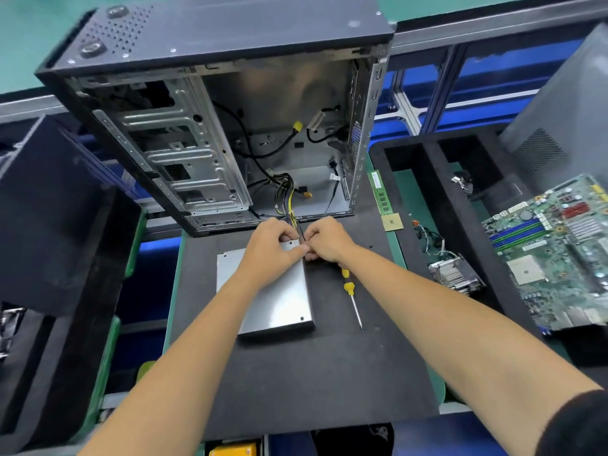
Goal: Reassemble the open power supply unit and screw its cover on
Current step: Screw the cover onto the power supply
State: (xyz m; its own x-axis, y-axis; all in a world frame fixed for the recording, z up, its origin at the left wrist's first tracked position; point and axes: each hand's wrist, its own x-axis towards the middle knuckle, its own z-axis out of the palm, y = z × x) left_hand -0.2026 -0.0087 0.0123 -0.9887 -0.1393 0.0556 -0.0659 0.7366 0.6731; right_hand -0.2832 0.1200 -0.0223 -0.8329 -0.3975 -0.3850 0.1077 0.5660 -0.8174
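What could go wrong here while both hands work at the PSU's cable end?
1. The cable bundle runs out of the power supply unit right where the left hand and right hand pinch; wires could get trapped under the cover edge.
2. The screwdriver lies loose just beside the right forearm; a sweep could knock it away.

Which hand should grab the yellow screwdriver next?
Probably the right hand. The screwdriver lies on the black mat just below it, on its side of the silver power supply. The left hand would have to cross over.
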